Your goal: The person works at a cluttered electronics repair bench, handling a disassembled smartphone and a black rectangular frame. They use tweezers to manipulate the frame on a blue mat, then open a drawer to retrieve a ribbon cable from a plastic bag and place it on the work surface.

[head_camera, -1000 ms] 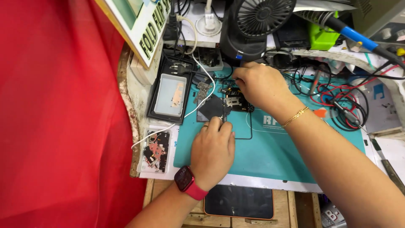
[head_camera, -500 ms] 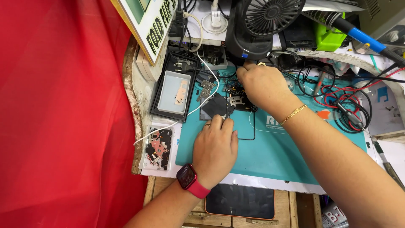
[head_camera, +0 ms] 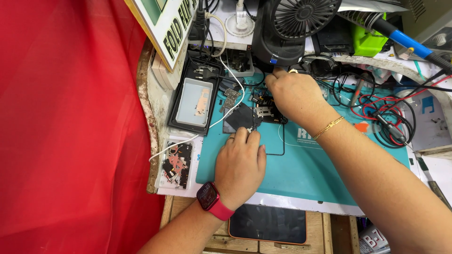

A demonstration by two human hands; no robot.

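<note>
A small dark circuit board (head_camera: 269,112) is seen lying on the teal mat (head_camera: 306,164) of the tabletop. It is steadied by the left hand (head_camera: 240,164), fingers pressed together on its near edge. The right hand (head_camera: 294,94) is held over its far end; whether those fingers are pinching anything cannot be told.

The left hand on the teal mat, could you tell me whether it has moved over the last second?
No: the left hand keeps pressing the dark part on the teal mat; only the camera shifted.
</note>
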